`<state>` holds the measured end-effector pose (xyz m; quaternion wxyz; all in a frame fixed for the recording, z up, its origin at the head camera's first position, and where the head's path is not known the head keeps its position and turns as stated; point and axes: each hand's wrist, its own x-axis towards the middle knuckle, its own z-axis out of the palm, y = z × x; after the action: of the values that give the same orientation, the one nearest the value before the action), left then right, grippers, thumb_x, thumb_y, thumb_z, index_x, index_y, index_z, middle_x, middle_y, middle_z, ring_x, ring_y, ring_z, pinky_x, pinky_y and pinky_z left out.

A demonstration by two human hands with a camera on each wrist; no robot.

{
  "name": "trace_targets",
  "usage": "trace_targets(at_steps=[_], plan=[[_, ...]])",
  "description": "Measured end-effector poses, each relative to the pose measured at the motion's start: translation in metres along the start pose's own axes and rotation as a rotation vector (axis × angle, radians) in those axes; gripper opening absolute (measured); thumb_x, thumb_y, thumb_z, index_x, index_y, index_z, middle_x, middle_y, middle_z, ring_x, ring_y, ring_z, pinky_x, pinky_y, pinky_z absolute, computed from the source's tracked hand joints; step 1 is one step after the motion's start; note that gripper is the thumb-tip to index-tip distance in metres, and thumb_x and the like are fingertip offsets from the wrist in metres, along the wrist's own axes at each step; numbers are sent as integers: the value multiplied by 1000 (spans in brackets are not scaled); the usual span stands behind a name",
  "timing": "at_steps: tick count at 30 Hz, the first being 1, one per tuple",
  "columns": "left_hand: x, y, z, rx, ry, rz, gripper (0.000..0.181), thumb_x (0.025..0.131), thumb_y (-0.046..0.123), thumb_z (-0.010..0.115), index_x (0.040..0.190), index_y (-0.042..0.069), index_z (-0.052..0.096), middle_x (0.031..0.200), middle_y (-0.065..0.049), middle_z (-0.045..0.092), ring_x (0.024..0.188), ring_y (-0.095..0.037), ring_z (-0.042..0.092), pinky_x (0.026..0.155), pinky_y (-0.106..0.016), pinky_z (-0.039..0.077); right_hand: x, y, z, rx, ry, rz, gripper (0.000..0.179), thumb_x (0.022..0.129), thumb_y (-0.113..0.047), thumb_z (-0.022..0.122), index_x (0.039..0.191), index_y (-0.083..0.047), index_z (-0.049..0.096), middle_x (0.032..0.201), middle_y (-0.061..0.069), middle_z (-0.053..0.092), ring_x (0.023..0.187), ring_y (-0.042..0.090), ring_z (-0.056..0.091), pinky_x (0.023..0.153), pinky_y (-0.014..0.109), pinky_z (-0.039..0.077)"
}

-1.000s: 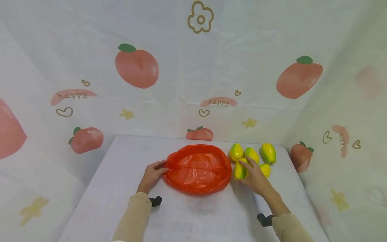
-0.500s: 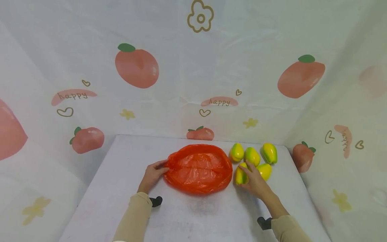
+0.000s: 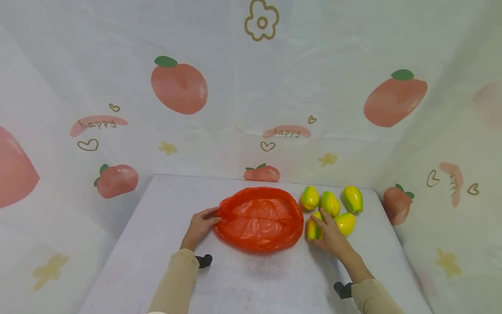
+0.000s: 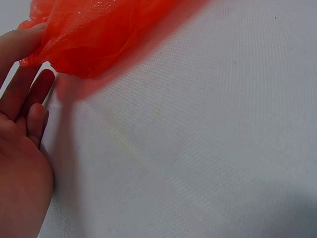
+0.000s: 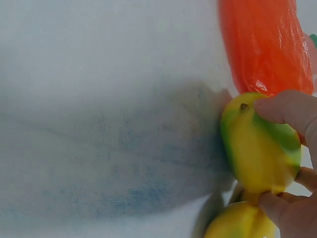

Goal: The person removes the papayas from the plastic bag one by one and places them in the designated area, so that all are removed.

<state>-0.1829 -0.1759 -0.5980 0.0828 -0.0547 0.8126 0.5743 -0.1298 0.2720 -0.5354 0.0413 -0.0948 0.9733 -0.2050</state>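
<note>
A red plastic bag [image 3: 259,222] lies spread with its mouth open at the middle of the table. My left hand [image 3: 200,229] pinches its left edge; in the left wrist view, the thumb lies over the crumpled plastic [image 4: 99,34] and the fingers lie beneath. To the right of the bag, my right hand [image 3: 332,235] holds a yellow-green mango [image 3: 313,227], thumb on one side and fingers on the other. Close up, the held mango [image 5: 260,148] shows a small brown stem end, with the bag just beyond it.
Several more mangoes stand around the right hand: one [image 3: 310,198] near the bag's back right, one [image 3: 330,203] behind the fingers, one [image 3: 353,199] at the far right and one [image 3: 345,224] beside the hand. The white table [image 3: 251,283] meets printed cloth walls at its back and right.
My right hand has shifted the held mango a little nearer to me, away from the mangoes behind it. The left hand has kept its place at the bag's edge.
</note>
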Motion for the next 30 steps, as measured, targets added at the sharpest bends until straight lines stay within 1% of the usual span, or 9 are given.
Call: trace_targets(at_steps=[8,11,19,23,24,28,30], plan=[[-1,2,-1,33,-5,-1,44,96,24,71,139,18,65,141,-11,65,130,-30,61,108,-44,54,1,-1,0,-16,7,-11,78,80,-10,83,150,-4,49,166,30,20,148,58,26,113,71,36],[-1,3,-1,40,-3,-11,44,96,25,71,139,19,65,142,-9,64,131,-30,60,110,-45,53,2,-2,-1,-16,8,-10,78,81,-11,83,150,-5,48,166,30,19,148,59,25,112,71,36],[1,1,-3,13,-22,-40,46,96,29,72,140,22,63,144,-6,63,137,-29,56,112,-47,51,6,-7,-2,6,18,0,74,83,-13,83,149,-8,50,167,26,21,149,53,27,114,69,37],[2,0,-8,-11,-37,-42,48,95,33,73,141,25,63,145,-3,62,138,-27,55,112,-46,51,9,-12,-6,1,28,10,71,85,-15,80,149,-9,50,166,23,23,149,49,30,113,68,40],[1,0,-9,-15,-39,-35,47,95,33,73,141,26,63,145,-3,62,137,-27,55,112,-46,51,10,-13,-8,-2,30,11,70,86,-15,80,149,-9,50,166,23,24,148,48,31,112,68,41],[0,3,-14,-3,-38,-36,50,95,36,72,143,26,60,146,-3,62,136,-27,57,111,-46,52,13,-19,-14,-8,28,19,67,89,-17,77,149,-11,50,165,22,25,147,47,32,111,67,42],[0,6,-16,14,-30,-54,53,95,36,72,145,25,58,147,-4,60,137,-29,55,112,-47,50,14,-21,-17,-11,32,14,65,90,-18,76,149,-11,50,165,23,26,147,47,32,111,67,42]])
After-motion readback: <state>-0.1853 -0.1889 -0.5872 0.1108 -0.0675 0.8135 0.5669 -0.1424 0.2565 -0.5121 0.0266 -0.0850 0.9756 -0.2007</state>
